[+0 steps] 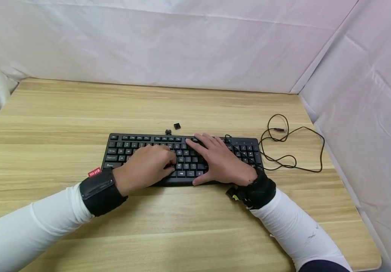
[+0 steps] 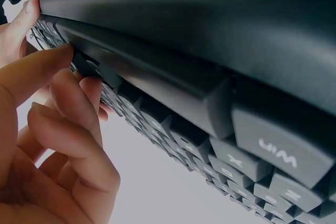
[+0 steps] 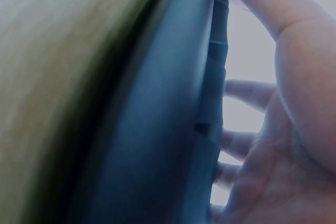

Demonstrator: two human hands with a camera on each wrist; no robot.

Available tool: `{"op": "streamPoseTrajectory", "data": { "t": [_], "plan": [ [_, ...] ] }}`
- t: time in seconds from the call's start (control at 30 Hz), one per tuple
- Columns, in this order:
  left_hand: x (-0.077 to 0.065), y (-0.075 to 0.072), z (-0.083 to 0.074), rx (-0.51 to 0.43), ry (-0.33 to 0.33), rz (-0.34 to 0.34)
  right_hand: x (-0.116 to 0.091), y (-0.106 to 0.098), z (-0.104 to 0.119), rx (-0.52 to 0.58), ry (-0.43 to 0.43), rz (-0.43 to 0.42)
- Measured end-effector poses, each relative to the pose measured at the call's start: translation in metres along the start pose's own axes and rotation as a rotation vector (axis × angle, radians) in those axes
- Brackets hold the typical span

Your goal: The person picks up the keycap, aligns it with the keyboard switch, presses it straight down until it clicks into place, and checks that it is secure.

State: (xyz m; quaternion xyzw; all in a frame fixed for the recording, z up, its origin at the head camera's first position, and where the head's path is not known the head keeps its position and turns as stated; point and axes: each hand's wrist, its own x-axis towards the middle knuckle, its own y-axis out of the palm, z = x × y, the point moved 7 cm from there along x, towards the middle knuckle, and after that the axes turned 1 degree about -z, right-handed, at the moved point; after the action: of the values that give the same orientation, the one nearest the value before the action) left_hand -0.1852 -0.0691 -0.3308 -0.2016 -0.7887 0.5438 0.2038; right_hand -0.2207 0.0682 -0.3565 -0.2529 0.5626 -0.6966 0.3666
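A black keyboard lies on the wooden table, its letter keys partly hidden under both hands. Over its middle, my left hand has its fingers curled down. In the left wrist view its thumb and forefinger pinch a black keycap just past the end of the space bar. My right hand rests spread over the right part of the keyboard, thumb at the front edge and fingers toward the back row. Behind the keyboard are two small loose black keycaps, one keycap farther back and another keycap close to its rear edge.
A thin black cable lies in loops to the right of the keyboard, with its plug among them. Part of it crosses the number keys. White cloth hangs behind the table and along its right side.
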Motion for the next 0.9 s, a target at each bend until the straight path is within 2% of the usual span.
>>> {"op": "streamPoseTrajectory", "data": {
  "t": [0.37, 0.7, 0.9],
  "plan": [
    [-0.0013, 0.0008, 0.0011, 0.037, -0.005, -0.022, 0.0000, 0.0014, -0.0010, 0.001, 0.002, 0.004],
    [-0.0011, 0.0027, 0.0007, 0.029, 0.021, -0.010, -0.0006, 0.0009, -0.0006, 0.004, 0.002, 0.007],
    [-0.0014, 0.0012, 0.0008, 0.062, 0.026, -0.025, -0.0002, 0.0013, -0.0007, -0.004, 0.003, 0.012]
  ]
}}
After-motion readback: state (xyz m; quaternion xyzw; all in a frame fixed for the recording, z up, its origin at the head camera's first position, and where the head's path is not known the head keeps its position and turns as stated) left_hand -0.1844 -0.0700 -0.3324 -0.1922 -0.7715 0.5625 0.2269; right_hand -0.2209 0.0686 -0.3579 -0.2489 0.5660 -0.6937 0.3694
